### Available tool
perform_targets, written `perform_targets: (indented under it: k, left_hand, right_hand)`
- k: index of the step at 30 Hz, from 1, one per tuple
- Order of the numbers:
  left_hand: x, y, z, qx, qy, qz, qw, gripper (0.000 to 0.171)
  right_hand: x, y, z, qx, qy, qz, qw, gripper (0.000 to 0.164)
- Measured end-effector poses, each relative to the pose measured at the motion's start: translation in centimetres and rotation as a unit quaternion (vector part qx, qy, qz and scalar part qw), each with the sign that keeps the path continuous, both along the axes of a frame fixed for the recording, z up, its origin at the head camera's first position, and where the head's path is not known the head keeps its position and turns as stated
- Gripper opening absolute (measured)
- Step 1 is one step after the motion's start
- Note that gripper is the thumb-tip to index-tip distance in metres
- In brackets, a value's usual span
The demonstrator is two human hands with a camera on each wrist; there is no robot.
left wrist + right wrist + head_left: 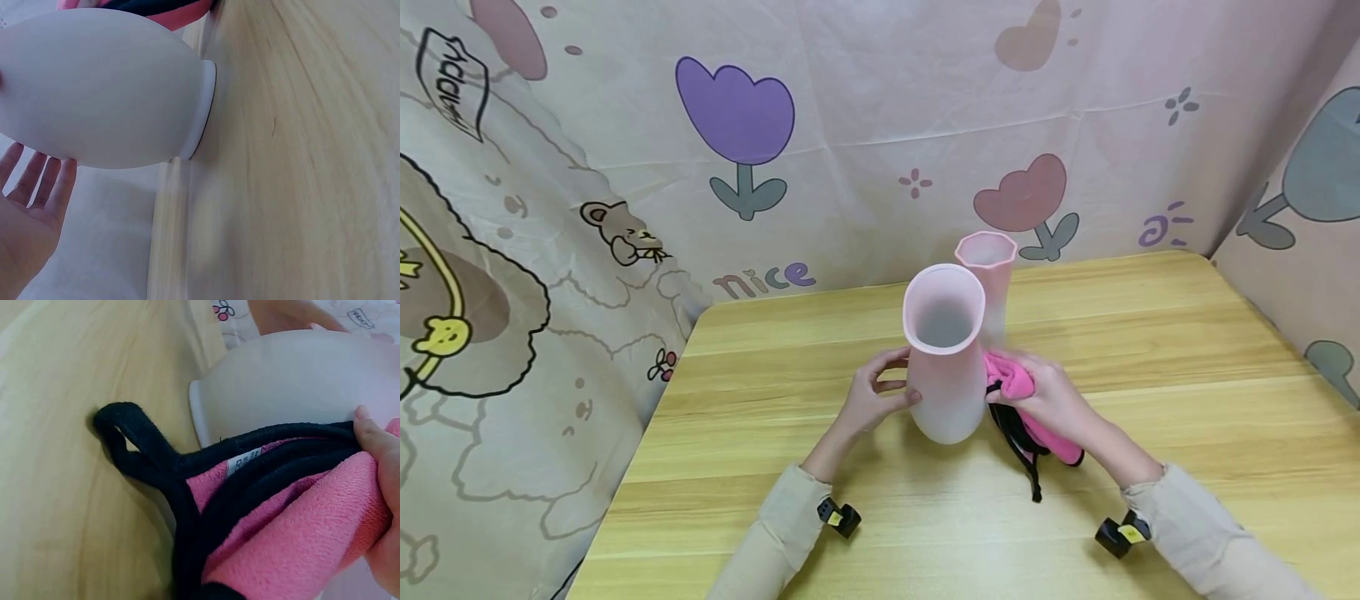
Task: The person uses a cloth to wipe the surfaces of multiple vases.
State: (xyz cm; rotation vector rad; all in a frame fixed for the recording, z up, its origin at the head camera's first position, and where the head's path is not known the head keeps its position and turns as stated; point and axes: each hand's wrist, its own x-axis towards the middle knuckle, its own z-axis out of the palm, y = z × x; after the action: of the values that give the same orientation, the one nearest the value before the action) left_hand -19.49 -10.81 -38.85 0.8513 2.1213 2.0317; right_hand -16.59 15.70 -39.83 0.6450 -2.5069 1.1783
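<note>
A pale pink-to-white vase (947, 396) with a wide, slanted mouth stands upright on the wooden table. My left hand (874, 393) grips its left side, thumb in front and fingers reaching behind. In the left wrist view the fingertips (65, 167) touch the vase's rounded wall. On the other side, my right hand (1051, 398) holds a bunched pink cleaning cloth (306, 531) with black edging and a black hanging loop (134, 434). The cloth lies against the vase's right side, and its lower end hangs down with the loop.
Close behind the vase stands a second, narrower pink vase (996, 287) with a faceted rim, partly hidden. The wooden table (760, 417) reaches back to a printed curtain (865, 100) that also runs along both sides. A small black camera sits on each wrist.
</note>
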Motion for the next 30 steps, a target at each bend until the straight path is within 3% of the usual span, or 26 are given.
perform_targets:
  k: [12,15,19,30]
  left_hand:
    - [0.0,0.0,0.0,0.006,-0.001,0.000,1.0000,0.062]
    - [0.0,0.0,-0.1,0.004,0.001,0.000,1.0000,0.061]
    - [0.1,-0.1,-0.2,0.002,0.003,0.002,1.0000,0.061]
    - [0.1,0.0,-0.2,0.004,0.003,-0.002,1.0000,0.060]
  right_hand:
    - [-0.1,0.0,-2.8,0.042,-0.076,0.043,0.995,0.052]
    - [-0.2,-0.2,-3.1,0.047,-0.091,0.048,0.994,0.041]
    - [-0.3,-0.6,-3.4,0.069,-0.096,0.055,0.991,0.029]
    - [-0.3,-0.6,-3.3,0.070,-0.089,0.069,0.991,0.025]
